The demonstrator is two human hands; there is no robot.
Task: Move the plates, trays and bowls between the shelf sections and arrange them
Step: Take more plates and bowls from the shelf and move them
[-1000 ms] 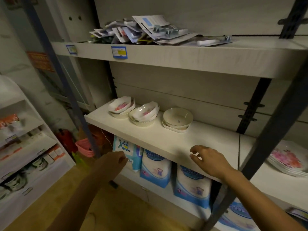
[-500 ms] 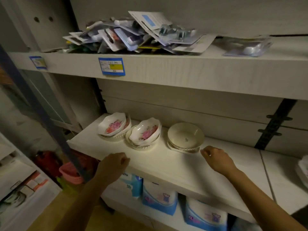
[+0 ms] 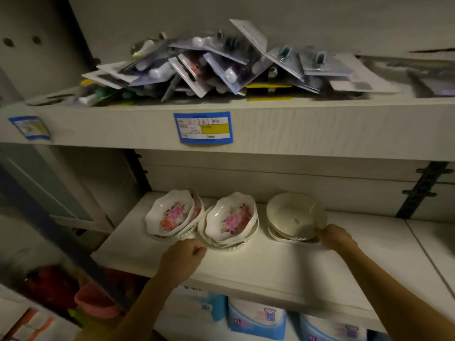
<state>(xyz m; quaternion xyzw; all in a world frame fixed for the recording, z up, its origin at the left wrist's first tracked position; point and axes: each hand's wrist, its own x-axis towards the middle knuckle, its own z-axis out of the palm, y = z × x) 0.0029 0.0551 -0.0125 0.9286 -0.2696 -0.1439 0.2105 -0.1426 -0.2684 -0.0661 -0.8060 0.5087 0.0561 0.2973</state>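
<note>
Three stacks of dishes stand in a row on the white middle shelf (image 3: 258, 264). The left floral bowl stack (image 3: 172, 214) and the middle floral bowl stack (image 3: 231, 217) hold scalloped white bowls with pink flowers. To the right sits the plain cream bowl stack (image 3: 293, 217), its top bowl tilted. My right hand (image 3: 336, 238) grips the right rim of that top cream bowl. My left hand (image 3: 183, 254) is curled into a fist on the shelf, just in front of the two floral stacks, with nothing visible in it.
The upper shelf (image 3: 320, 129) overhangs close above, carrying a pile of blister-packed items (image 3: 221, 65) and a blue price label (image 3: 203, 127). Blue-and-white bags (image 3: 256, 318) sit below. A dark upright post (image 3: 49, 232) stands at the left, a black bracket (image 3: 418, 190) at the right.
I have come closer to the shelf. My right hand went forward from the bare shelf to the cream bowl's rim and took hold of it. My left hand rose to the front of the floral stacks.
</note>
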